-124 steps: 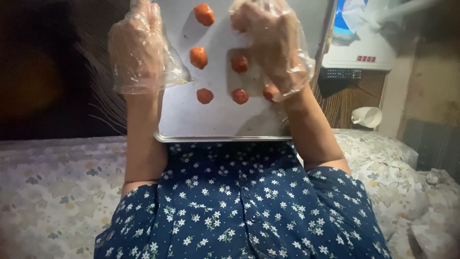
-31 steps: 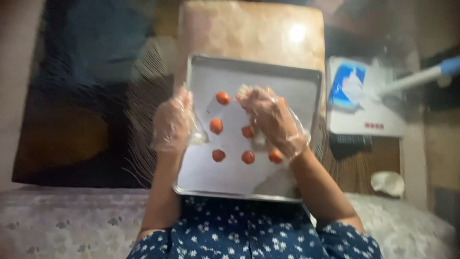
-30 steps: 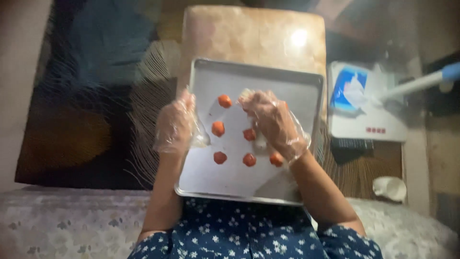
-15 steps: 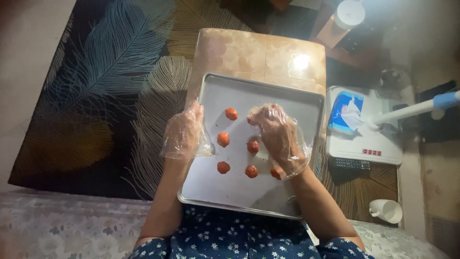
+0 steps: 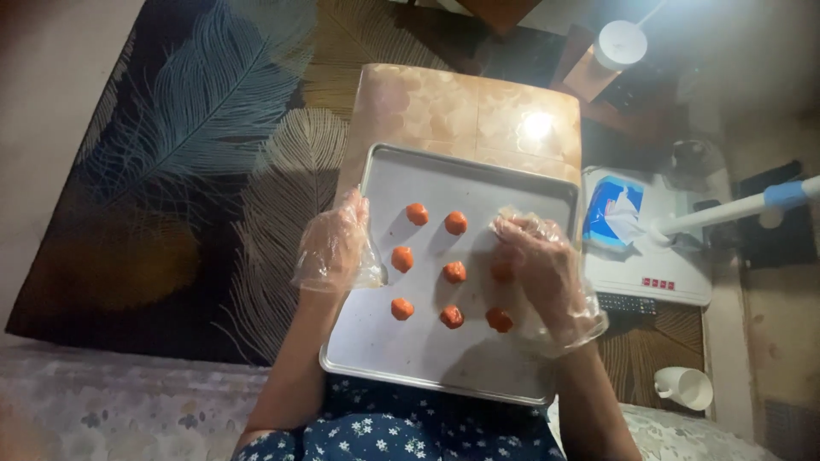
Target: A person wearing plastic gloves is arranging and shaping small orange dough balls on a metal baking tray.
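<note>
Orange dough balls (image 5: 454, 272) sit in loose rows on a grey metal baking tray (image 5: 410, 358); eight can be counted, one partly hidden under the right hand. Small, round, matte orange-red, roughly alike in size, each apart from its neighbours.

Tray rests on a low tan table (image 5: 461, 107) with a glossy top, long axis running away from the person, near edge at the lap of a blue floral dress (image 5: 410, 431).

Right hand (image 5: 547, 277), in a loose clear plastic glove, lies over the right-hand column of balls. Fingers bent downward around the middle ball of that column (image 5: 502, 273), which shows through the glove; whether they pinch it or only cup over it cannot be told. This hand is the nearer one to the balls. The other balls lie to its left, toward the tray's centre and far end.

Left hand (image 5: 336, 252), also gloved, rests at the tray's left rim, fingers together and curved, apparently steadying the edge. Nothing visibly held. The left column of balls lies just to its right, near but not touching.

Surroundings: dark rug with feather pattern (image 5: 188, 145) under the table; white appliance with a blue-and-white item on top (image 5: 645, 256) to the right of the tray; white mug (image 5: 686, 387) on the floor at lower right; white-lidded container (image 5: 621, 44) at upper right.
</note>
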